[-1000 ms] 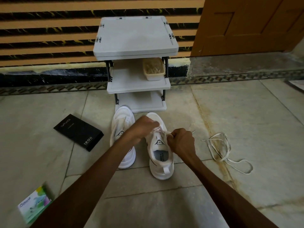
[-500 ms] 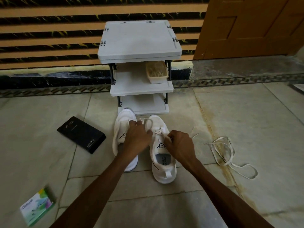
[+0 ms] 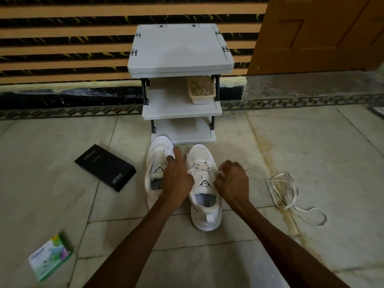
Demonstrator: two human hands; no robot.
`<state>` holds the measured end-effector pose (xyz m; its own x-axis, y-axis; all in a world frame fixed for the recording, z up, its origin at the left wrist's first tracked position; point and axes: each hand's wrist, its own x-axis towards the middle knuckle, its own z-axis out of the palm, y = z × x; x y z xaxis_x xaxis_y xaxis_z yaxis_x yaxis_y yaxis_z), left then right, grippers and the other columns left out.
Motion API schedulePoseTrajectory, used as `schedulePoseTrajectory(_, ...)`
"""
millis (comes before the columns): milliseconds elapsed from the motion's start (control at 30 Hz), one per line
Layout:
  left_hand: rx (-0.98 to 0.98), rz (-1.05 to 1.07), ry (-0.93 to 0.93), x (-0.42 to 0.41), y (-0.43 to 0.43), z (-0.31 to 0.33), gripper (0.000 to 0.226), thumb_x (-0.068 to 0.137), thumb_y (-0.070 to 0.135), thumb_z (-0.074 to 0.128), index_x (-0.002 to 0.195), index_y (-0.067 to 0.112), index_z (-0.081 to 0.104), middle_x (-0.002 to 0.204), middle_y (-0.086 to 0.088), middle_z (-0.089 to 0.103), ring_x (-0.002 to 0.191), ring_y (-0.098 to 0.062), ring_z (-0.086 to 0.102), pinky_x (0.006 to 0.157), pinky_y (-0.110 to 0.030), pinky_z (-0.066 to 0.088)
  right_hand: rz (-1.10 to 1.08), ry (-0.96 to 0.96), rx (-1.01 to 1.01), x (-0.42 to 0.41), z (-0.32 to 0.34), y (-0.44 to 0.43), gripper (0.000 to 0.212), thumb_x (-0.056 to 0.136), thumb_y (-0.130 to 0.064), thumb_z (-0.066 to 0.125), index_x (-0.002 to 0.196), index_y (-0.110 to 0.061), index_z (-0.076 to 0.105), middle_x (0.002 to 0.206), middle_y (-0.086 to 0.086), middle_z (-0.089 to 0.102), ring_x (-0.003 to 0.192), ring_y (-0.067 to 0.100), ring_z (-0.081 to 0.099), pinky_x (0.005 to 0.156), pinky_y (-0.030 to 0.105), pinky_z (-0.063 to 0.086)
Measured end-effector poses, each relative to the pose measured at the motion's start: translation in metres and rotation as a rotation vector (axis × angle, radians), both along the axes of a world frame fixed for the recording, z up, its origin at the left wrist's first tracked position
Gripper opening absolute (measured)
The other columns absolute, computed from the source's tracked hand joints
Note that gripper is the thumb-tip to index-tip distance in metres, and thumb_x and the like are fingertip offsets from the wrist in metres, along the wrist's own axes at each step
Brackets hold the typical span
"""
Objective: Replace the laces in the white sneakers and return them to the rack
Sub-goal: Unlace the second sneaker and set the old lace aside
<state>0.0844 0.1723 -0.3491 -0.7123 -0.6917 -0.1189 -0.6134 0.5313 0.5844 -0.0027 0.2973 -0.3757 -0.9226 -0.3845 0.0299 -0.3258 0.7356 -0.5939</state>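
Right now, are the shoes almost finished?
Not yet. The right sneaker has a lace crossed only near its toe, and the right hand pinches that lace. The left sneaker, under the left hand, looks unlaced. A loose lace lies on the floor. Both shoes sit before the rack, not on it.

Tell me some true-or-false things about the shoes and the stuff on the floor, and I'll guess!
1. The left sneaker and the right sneaker both stand on the floor in front of the grey rack. True.
2. The black vivo box lies to the right of the sneakers. False: it lies to their left.
3. The right hand pinches a lace of the right sneaker. True.
4. The beige tub sits on the rack's top shelf. False: it sits on the middle shelf.
5. A loose white lace lies on the floor, right of the sneakers. True.
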Motion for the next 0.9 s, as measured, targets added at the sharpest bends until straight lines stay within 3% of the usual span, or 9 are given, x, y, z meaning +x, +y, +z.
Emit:
schedulePoseTrajectory(133, -0.061, 0.002, 0.105, 0.000, 0.002, -0.002, 0.042, 0.086, 0.014, 0.066, 0.109, 0.023, 0.032, 0.097, -0.006, 0.061, 0.082, -0.025, 0.063, 0.057, -0.029, 0.045, 0.395, 0.268, 0.269, 0.000, -0.002, -0.015, 0.067, 0.064, -0.012, 0.081, 0.125, -0.025, 0.057, 0.126, 0.008, 0.048, 0.108, 0.027, 0.049, 0.083, 0.036, 0.048)
schedulePoseTrajectory(367, -0.064, -0.011, 0.091, -0.001, 0.001, 0.001, 0.038, 0.085, 0.015, 0.068, 0.110, 0.017, 0.039, 0.093, -0.005, 0.059, 0.078, -0.022, 0.060, 0.056, -0.027, 0.044, 0.468, 0.265, 0.244, 0.001, -0.011, -0.027, 0.051, 0.067, -0.010, 0.078, 0.115, -0.017, 0.063, 0.120, 0.011, 0.049, 0.103, 0.029, 0.047, 0.078, 0.035, 0.047)
schedulePoseTrajectory(467, -0.057, -0.024, 0.060, -0.001, -0.003, 0.000, 0.040, 0.083, 0.015, 0.069, 0.110, 0.015, 0.039, 0.088, 0.001, 0.051, 0.070, -0.016, 0.051, 0.049, -0.021, 0.031, 0.100, -0.077, -0.173, -0.009, -0.015, -0.031, 0.020, 0.071, 0.004, 0.066, 0.086, -0.007, 0.061, 0.091, 0.009, 0.056, 0.080, 0.017, 0.048, 0.064, 0.015, 0.038)
schedulePoseTrajectory(567, -0.055, -0.041, 0.035, -0.002, -0.006, -0.001, 0.042, 0.082, 0.016, 0.069, 0.110, 0.014, 0.038, 0.085, 0.001, 0.048, 0.071, -0.021, 0.052, 0.053, -0.025, 0.031, -0.384, -0.719, -0.730, -0.018, -0.017, -0.026, 0.027, 0.075, 0.014, 0.051, 0.078, -0.012, 0.047, 0.071, 0.007, 0.046, 0.061, 0.017, 0.046, 0.048, 0.022, 0.038)
schedulePoseTrajectory(633, -0.052, -0.041, 0.030, -0.003, -0.007, -0.002, 0.040, 0.082, 0.017, 0.069, 0.108, 0.015, 0.038, 0.083, 0.002, 0.047, 0.070, -0.020, 0.050, 0.053, -0.025, 0.029, -0.403, -0.799, -0.693, -0.021, -0.017, -0.027, 0.029, 0.072, 0.010, 0.061, 0.092, -0.009, 0.051, 0.082, 0.011, 0.051, 0.071, 0.024, 0.054, 0.051, 0.027, 0.045)
schedulePoseTrajectory(700, -0.054, -0.050, 0.032, -0.004, -0.007, -0.002, 0.037, 0.083, 0.019, 0.069, 0.103, 0.017, 0.038, 0.082, 0.002, 0.048, 0.071, -0.019, 0.052, 0.053, -0.024, 0.031, -0.239, -0.580, -0.356, -0.019, -0.009, -0.030, 0.049, 0.067, -0.004, 0.074, 0.110, -0.011, 0.051, 0.106, 0.011, 0.050, 0.094, 0.028, 0.056, 0.068, 0.037, 0.055)
schedulePoseTrajectory(767, -0.067, -0.058, 0.031, -0.005, -0.006, -0.003, 0.037, 0.083, 0.020, 0.069, 0.100, 0.019, 0.036, 0.083, 0.002, 0.049, 0.074, -0.020, 0.056, 0.054, -0.023, 0.035, -0.023, -0.166, 0.045, -0.017, 0.000, -0.030, 0.062, 0.068, -0.019, 0.080, 0.121, -0.019, 0.048, 0.124, 0.009, 0.042, 0.110, 0.028, 0.048, 0.088, 0.039, 0.051)
schedulePoseTrajectory(833, -0.067, -0.060, 0.028, -0.006, -0.006, -0.003, 0.036, 0.084, 0.019, 0.070, 0.102, 0.018, 0.038, 0.085, 0.001, 0.051, 0.075, -0.018, 0.056, 0.054, -0.021, 0.036, 0.165, 0.212, 0.214, -0.012, 0.011, -0.031, 0.065, 0.068, -0.025, 0.080, 0.126, -0.022, 0.049, 0.134, 0.008, 0.038, 0.120, 0.029, 0.041, 0.095, 0.040, 0.045)
schedulePoseTrajectory(900, -0.062, -0.056, 0.022, -0.007, -0.006, -0.002, 0.037, 0.084, 0.020, 0.070, 0.107, 0.017, 0.041, 0.093, -0.003, 0.057, 0.079, -0.016, 0.057, 0.059, -0.021, 0.041, 0.307, 0.327, 0.276, -0.009, 0.009, -0.034, 0.055, 0.072, -0.026, 0.077, 0.123, -0.023, 0.056, 0.136, 0.007, 0.043, 0.124, 0.030, 0.039, 0.098, 0.043, 0.041)
